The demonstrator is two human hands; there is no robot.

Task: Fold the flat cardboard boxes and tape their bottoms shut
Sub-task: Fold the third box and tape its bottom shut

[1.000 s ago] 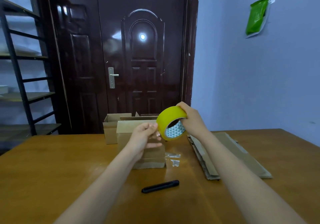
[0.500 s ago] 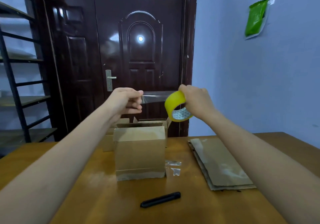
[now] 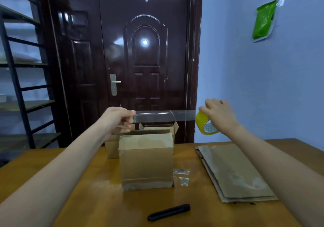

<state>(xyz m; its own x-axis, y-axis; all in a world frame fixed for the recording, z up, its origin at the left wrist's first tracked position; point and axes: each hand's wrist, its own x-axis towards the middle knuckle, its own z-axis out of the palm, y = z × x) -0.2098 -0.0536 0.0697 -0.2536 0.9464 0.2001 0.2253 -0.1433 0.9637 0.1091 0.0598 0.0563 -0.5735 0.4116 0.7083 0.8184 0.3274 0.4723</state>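
Cardboard work sits partway done on the wooden table (image 3: 52,183). Largest of what remains is the stack of flat boxes (image 3: 235,172) lying to the right, none of them yet opened up; how many sheets it holds I cannot tell. At the centre stands a folded box (image 3: 146,160), its upper face closed and, judging by the shine, perhaps already carrying some tape, with a band along its lower front edge. Behind it stand at least two more erected boxes (image 3: 158,127) with flaps open upward, so several look finished or nearly so. Above the centre box a clear tape strip (image 3: 163,117) is stretched level between the hands, well apart from the cardboard and not yet stuck down. The right hand (image 3: 219,116) is wrapped around the yellow tape roll (image 3: 204,124); the left hand (image 3: 121,119) pinches the strip's free end with curled fingers. Cutting seems left to do, probably with the black cutter (image 3: 169,212) lying near the front edge. Small tape scraps (image 3: 181,176) lie beside the box.
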